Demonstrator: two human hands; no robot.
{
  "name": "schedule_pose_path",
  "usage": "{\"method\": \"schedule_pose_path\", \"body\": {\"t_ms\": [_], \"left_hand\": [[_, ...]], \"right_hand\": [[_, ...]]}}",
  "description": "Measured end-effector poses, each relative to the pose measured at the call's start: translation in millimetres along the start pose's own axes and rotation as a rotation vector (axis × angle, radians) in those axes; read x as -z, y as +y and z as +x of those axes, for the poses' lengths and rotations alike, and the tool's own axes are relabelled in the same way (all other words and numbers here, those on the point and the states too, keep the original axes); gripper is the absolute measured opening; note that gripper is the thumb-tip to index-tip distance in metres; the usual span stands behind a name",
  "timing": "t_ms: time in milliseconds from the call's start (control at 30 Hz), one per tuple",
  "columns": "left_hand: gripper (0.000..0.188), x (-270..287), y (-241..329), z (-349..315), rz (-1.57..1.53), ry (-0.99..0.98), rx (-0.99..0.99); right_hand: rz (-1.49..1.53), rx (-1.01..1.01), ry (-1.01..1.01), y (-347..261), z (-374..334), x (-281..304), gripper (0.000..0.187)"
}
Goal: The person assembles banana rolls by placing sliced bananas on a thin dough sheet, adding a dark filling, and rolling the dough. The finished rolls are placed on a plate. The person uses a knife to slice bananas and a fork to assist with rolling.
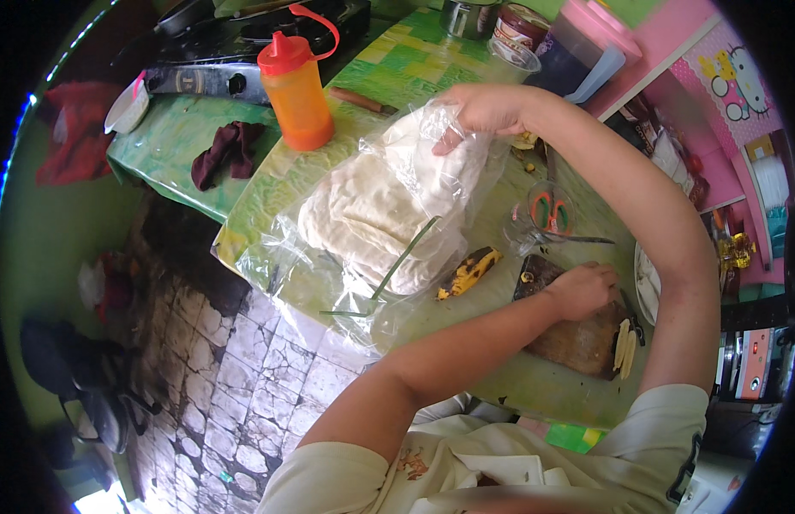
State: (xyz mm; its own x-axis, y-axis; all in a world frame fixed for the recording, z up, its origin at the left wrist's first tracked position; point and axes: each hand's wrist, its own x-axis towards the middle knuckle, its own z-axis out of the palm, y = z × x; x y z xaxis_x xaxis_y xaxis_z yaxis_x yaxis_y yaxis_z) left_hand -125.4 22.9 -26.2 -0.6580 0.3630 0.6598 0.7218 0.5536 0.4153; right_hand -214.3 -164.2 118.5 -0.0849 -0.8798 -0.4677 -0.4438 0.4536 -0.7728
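Observation:
My right hand (483, 111) pinches the far edge of a clear plastic bag (299, 283) with soft, pale, folded sheets (376, 201) that look like thin dough wrappers. The bag lies spread over the table's left part, with a thin green strip (404, 257) across it. My left hand (590, 289) rests curled over a dark wooden cutting board (577, 347); its fingers are bent, and what they hold, if anything, is hidden. A ripe yellow banana with black patches (470, 272) lies between bag and board. Pale cut strips (624, 349) sit at the board's right edge.
Orange-handled scissors (550, 214) stand in a clear container beyond the board. An orange squeeze bottle (296, 94) stands behind the bag, near a brown-handled tool (361, 100). A pink-lidded jug (586, 51) is at the back right. A dark cloth (228, 152) lies left, near a stove (209, 81).

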Motion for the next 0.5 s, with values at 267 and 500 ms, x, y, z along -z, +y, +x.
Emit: {"method": "schedule_pose_path", "body": {"t_ms": [267, 500], "left_hand": [[0.024, 7.0, 2.1, -0.4, -0.091, -0.029, 0.045], [0.022, 7.8, -6.3, -2.5, -0.140, 0.020, 0.000]], "right_hand": [[-0.280, 0.072, 0.313, -29.0, -62.5, 44.0, 0.045], [-0.485, 0.051, 0.532, -14.9, -132.5, 75.7, 0.050]]}}
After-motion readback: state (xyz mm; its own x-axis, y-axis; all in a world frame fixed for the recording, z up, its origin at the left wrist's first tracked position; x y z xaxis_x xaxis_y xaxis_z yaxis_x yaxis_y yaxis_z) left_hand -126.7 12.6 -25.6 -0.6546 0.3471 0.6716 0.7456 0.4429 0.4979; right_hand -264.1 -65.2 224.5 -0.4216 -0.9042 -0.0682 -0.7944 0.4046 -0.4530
